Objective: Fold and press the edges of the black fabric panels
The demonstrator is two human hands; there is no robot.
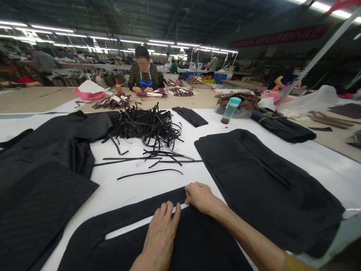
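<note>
A black leather-like panel [121,210] lies flat on the white table in front of me, with a long narrow slot [129,227] cut through it. White shows through the slot. My left hand [162,229] rests flat on the panel, fingers stretched out and their tips across the slot. At the slot's right end, my right hand [200,196] has its fingers curled and pinched on the panel near its upper edge. What lies under those fingers is partly hidden. Just beyond the panel is a loose thin black strip [149,174].
Tangled black strips [143,126] are heaped ahead. Black pieces lie left [36,195], and a stack of black panels [262,180] lies right. A teal-lidded bottle [230,110] and a folded black bundle [282,124] stand farther back. Across the table a co-worker [143,73] handles maroon pieces.
</note>
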